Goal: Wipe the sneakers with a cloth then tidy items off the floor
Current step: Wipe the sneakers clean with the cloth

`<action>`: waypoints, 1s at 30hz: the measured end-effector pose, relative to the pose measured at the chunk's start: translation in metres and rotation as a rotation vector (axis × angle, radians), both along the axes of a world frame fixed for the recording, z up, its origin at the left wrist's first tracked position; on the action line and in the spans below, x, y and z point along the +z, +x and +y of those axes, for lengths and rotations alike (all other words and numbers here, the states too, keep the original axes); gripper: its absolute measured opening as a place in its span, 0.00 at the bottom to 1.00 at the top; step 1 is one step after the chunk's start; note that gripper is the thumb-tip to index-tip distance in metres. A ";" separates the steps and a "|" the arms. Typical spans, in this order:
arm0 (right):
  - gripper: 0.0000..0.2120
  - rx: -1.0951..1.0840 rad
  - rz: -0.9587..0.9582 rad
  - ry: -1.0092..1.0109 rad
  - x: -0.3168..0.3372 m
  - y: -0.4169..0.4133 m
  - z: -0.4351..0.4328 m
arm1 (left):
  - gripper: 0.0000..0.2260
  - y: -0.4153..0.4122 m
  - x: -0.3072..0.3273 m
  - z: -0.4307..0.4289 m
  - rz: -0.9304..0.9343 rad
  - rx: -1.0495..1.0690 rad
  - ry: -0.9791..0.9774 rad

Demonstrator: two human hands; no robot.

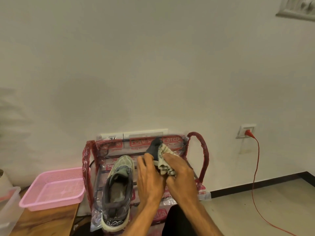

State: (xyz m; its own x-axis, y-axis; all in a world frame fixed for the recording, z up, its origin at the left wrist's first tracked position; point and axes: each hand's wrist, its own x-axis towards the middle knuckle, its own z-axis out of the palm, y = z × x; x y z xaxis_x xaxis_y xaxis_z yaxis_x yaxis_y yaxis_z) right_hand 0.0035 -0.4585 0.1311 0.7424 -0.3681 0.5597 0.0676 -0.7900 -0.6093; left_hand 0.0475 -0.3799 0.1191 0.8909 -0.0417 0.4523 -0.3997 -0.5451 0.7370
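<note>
From the head camera, both hands meet in front of a low rack point(205, 150) whose frame is wound in red tape and covered with printed clear plastic. The left hand point(150, 178) grips a dark sneaker point(154, 146) from the side, fingers close together and curled round it; only its toe shows above the hands, pointing up at the wall. The right hand point(180, 176) holds a pale patterned cloth point(166, 160) bunched against that sneaker, fingers curled over the cloth. A second sneaker point(117, 188), grey-green with a light sole, rests on the rack just left of the hands, opening up and heel toward the camera. Further left, a pink basket point(52, 188) sits on a wooden table point(42, 222) beside a clear plastic box point(8, 201). To the right, a red cord point(255, 167) runs from a wall socket point(246, 132) down to the floor point(264, 201).
</note>
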 end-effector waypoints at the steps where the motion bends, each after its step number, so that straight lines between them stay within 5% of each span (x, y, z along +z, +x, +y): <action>1: 0.30 0.004 0.006 -0.059 -0.001 0.001 0.000 | 0.15 0.000 -0.002 0.000 0.003 0.005 0.000; 8: 0.25 -0.069 0.050 -0.077 0.005 0.012 0.002 | 0.21 -0.002 0.001 0.000 0.016 0.019 -0.002; 14: 0.24 -0.128 0.061 0.156 -0.004 0.003 -0.018 | 0.30 0.000 0.013 0.004 0.003 0.072 -0.066; 20: 0.27 -0.125 0.059 0.233 -0.011 0.005 -0.020 | 0.29 -0.004 0.024 0.000 -0.030 0.099 -0.200; 30: 0.25 0.014 0.132 0.390 -0.023 0.018 -0.020 | 0.29 -0.025 -0.022 -0.016 0.186 0.143 -0.459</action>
State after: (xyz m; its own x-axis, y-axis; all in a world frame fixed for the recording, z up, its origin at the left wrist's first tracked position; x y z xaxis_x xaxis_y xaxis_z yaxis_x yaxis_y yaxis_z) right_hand 0.0210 -0.4789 0.1079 0.8051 -0.5231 0.2797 -0.0221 -0.4975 -0.8672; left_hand 0.0225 -0.3959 0.0968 0.9404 0.2517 0.2287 -0.1841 -0.1887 0.9646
